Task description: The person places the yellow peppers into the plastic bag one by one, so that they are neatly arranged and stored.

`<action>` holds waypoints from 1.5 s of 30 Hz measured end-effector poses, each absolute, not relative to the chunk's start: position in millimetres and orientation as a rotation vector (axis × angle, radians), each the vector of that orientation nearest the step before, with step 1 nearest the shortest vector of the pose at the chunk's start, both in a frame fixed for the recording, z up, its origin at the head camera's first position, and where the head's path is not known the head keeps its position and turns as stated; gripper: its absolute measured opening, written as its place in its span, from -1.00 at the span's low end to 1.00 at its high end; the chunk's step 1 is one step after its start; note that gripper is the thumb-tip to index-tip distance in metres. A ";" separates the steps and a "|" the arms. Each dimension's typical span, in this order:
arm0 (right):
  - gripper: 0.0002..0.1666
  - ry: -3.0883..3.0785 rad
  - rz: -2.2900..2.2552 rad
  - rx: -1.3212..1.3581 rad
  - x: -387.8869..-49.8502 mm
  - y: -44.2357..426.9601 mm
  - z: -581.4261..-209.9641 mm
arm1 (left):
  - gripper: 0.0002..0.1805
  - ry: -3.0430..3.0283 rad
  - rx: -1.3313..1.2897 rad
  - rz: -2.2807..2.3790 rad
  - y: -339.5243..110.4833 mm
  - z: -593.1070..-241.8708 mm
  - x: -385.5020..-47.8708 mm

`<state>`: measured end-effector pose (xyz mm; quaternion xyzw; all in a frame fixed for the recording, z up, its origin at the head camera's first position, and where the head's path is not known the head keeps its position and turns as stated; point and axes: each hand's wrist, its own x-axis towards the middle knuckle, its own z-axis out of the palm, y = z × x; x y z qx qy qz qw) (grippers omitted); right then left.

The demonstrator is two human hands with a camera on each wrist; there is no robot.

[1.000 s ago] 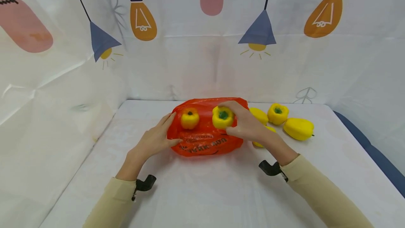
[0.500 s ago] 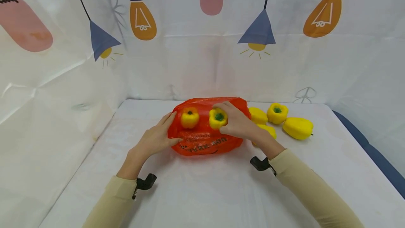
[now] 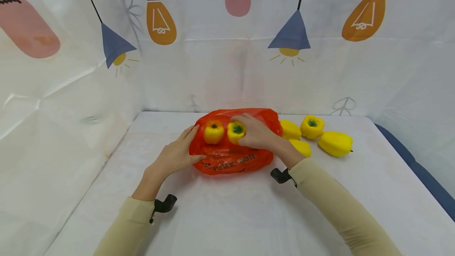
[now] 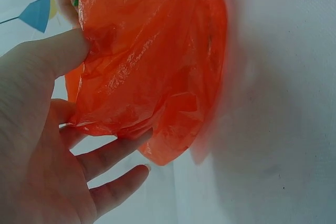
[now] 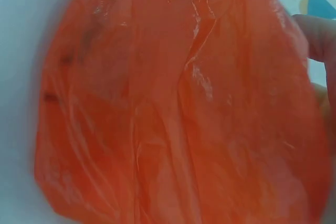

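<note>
A red plastic bag (image 3: 227, 163) with dark print lies open on the table. Inside it, toward the left, is a yellow pepper (image 3: 214, 133). My left hand (image 3: 174, 155) grips the bag's left edge; in the left wrist view that hand (image 4: 42, 135) has its thumb and fingers around the crumpled plastic (image 4: 152, 51). Over the bag's middle, my right hand (image 3: 258, 134) holds another yellow pepper (image 3: 235, 132), stem facing me, close to the first with a small gap. The bag (image 5: 178, 103) fills most of the right wrist view, hiding that pepper's lower part.
Several yellow peppers lie right of the bag: one near its edge (image 3: 290, 129), one in front (image 3: 301, 147), one behind (image 3: 312, 127) and one farther right (image 3: 335, 144). A printed white sheet (image 3: 213, 70) hangs behind the white table (image 3: 220, 216).
My right hand has carried its pepper leftward across the bag, closer to the other pepper. My left hand has stayed at the bag's left edge.
</note>
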<state>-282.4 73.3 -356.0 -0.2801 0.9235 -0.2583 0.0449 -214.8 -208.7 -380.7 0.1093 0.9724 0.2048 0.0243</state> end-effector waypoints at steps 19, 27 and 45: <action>-0.08 2.727 -0.902 -0.721 -304.1 58.1 -368.8 | 0.12 3.015 0.342 0.609 -207.1 -379.9 -213.0; -0.08 2.714 -0.989 -0.699 -310.2 56.7 -376.9 | 0.11 3.030 0.357 0.609 -204.7 -380.8 -213.8; -0.12 2.606 -1.137 -0.682 -322.8 45.7 -392.0 | 0.12 3.020 0.340 0.595 -207.3 -380.6 -213.3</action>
